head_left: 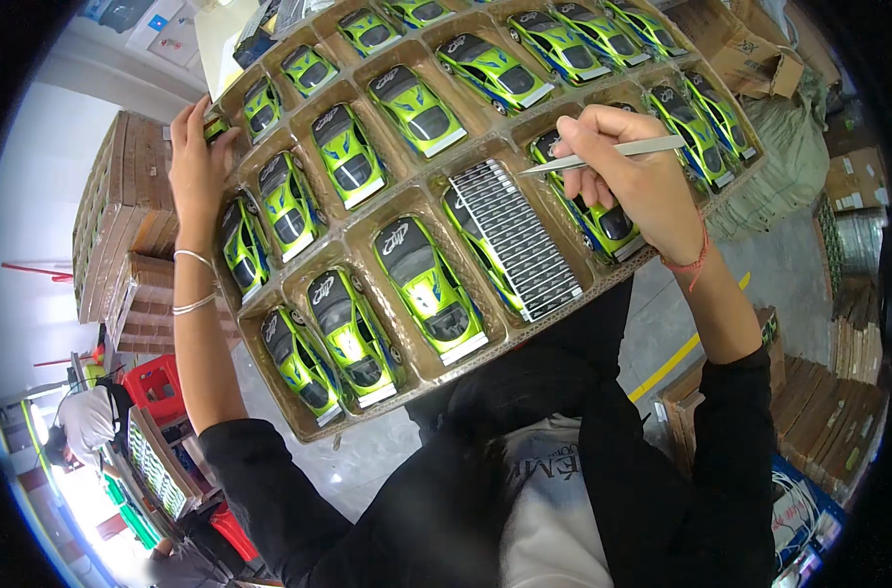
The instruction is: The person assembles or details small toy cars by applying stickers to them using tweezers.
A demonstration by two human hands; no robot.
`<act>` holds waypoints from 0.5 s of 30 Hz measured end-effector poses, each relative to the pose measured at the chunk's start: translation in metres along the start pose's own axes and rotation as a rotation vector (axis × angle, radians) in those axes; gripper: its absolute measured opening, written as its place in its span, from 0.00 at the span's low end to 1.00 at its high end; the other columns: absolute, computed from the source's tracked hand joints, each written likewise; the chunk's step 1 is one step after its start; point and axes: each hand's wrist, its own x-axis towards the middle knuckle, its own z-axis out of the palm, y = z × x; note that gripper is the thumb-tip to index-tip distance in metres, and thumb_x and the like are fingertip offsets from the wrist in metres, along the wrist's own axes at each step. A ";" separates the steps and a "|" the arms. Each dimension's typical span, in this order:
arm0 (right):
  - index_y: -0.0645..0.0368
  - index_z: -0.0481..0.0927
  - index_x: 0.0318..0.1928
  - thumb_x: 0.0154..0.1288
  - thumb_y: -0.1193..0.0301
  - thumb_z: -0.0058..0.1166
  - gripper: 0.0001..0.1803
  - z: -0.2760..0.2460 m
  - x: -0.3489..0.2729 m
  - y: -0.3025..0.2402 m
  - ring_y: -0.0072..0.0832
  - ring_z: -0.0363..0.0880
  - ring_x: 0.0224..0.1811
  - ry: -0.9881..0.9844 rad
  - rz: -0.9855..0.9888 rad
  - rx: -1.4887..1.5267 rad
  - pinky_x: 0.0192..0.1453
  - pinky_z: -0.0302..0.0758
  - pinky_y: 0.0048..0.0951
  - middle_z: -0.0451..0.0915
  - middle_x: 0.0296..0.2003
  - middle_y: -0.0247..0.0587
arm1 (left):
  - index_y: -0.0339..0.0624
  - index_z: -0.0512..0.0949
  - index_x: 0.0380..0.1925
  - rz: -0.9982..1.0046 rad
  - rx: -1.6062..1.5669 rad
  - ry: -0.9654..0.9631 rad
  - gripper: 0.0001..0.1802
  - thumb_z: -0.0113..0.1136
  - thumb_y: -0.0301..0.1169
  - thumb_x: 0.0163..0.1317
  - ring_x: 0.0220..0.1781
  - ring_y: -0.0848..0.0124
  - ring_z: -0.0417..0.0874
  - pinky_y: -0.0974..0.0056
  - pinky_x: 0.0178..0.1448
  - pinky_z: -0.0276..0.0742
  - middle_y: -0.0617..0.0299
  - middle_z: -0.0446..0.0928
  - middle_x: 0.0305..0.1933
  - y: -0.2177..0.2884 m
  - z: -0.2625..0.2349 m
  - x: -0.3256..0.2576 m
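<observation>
A tan plastic tray [407, 377] with compartments spans the view, tilted, with rows of bright green toy cars [431, 294] in it. My left hand [197, 162] curls around the tray's left rim, fingers beside a small green car [216, 127] there. In my right hand [627, 171] is a pair of pointed silver tweezers [651, 146], held over the tray's right side. Their tip points left, by the upper end of a sheet of black-and-white label strips [524, 245]. That sheet lies in a compartment, partly covering a green car [475, 230]. My right hand hides part of another car [612, 223].
Stacked cardboard trays [122, 216] stand at the left, near a red plastic stool [155, 387]. An opened cardboard box [740, 59] and a pale green sack [784, 162] are at the far right. More flattened cardboard [828, 412] lies at the lower right. Another person [88, 421] is at the lower left.
</observation>
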 end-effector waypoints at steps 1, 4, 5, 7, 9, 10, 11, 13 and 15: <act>0.62 0.81 0.30 0.73 0.63 0.54 0.17 0.001 0.000 0.000 0.13 0.72 0.17 -0.007 0.001 0.004 0.20 0.64 0.15 0.79 0.20 0.34 | 0.50 0.75 0.57 0.024 0.037 -0.077 0.21 0.60 0.43 0.67 0.53 0.53 0.81 0.54 0.52 0.79 0.56 0.79 0.53 -0.016 -0.009 0.001; 0.62 0.80 0.29 0.73 0.63 0.54 0.17 0.001 -0.001 -0.003 0.14 0.72 0.16 -0.023 0.034 0.020 0.20 0.65 0.16 0.79 0.19 0.35 | 0.49 0.77 0.56 0.028 0.168 -0.033 0.23 0.62 0.44 0.65 0.49 0.55 0.83 0.56 0.48 0.79 0.58 0.82 0.49 -0.007 -0.033 0.004; 0.62 0.80 0.29 0.73 0.63 0.53 0.17 0.002 -0.004 -0.003 0.14 0.72 0.16 -0.015 0.036 0.010 0.20 0.65 0.16 0.79 0.19 0.35 | 0.47 0.79 0.54 0.006 0.215 0.078 0.22 0.66 0.43 0.63 0.44 0.59 0.85 0.59 0.45 0.79 0.59 0.83 0.46 0.021 -0.049 0.006; 0.62 0.80 0.29 0.73 0.63 0.53 0.17 -0.003 -0.007 -0.001 0.14 0.72 0.16 0.019 0.055 -0.015 0.20 0.65 0.16 0.79 0.19 0.35 | 0.43 0.83 0.49 -0.020 0.074 0.222 0.21 0.73 0.38 0.57 0.36 0.69 0.86 0.67 0.39 0.78 0.62 0.85 0.40 0.081 -0.070 0.009; 0.63 0.80 0.29 0.73 0.64 0.53 0.17 -0.001 -0.005 0.002 0.15 0.72 0.16 -0.002 0.024 -0.015 0.20 0.66 0.17 0.79 0.18 0.36 | 0.39 0.85 0.46 -0.045 -0.217 0.241 0.21 0.78 0.33 0.51 0.33 0.79 0.84 0.75 0.37 0.76 0.63 0.86 0.36 0.140 -0.098 0.004; 0.63 0.80 0.29 0.73 0.64 0.53 0.17 -0.001 -0.004 0.003 0.15 0.72 0.16 -0.008 0.028 -0.014 0.20 0.66 0.17 0.79 0.18 0.36 | 0.37 0.86 0.45 -0.063 -0.355 0.230 0.22 0.80 0.30 0.48 0.33 0.81 0.83 0.78 0.37 0.75 0.63 0.86 0.35 0.168 -0.106 0.001; 0.63 0.80 0.29 0.73 0.64 0.53 0.17 -0.002 -0.005 -0.001 0.15 0.72 0.16 -0.016 0.007 -0.030 0.20 0.66 0.17 0.79 0.18 0.36 | 0.36 0.84 0.48 -0.056 -0.437 0.148 0.22 0.77 0.27 0.51 0.37 0.77 0.84 0.74 0.43 0.79 0.61 0.86 0.39 0.190 -0.118 -0.001; 0.63 0.79 0.29 0.73 0.64 0.53 0.17 -0.005 -0.006 0.003 0.15 0.73 0.16 -0.017 -0.001 -0.050 0.20 0.66 0.17 0.79 0.18 0.36 | 0.35 0.82 0.51 -0.012 -0.576 -0.015 0.23 0.75 0.25 0.53 0.42 0.73 0.86 0.70 0.50 0.82 0.57 0.86 0.42 0.221 -0.124 -0.007; 0.62 0.79 0.29 0.73 0.64 0.53 0.17 -0.002 -0.004 0.005 0.15 0.73 0.16 -0.027 0.013 -0.013 0.20 0.67 0.17 0.79 0.18 0.36 | 0.34 0.83 0.50 0.060 -0.620 -0.103 0.25 0.77 0.25 0.50 0.42 0.73 0.86 0.68 0.50 0.82 0.57 0.86 0.41 0.234 -0.123 -0.012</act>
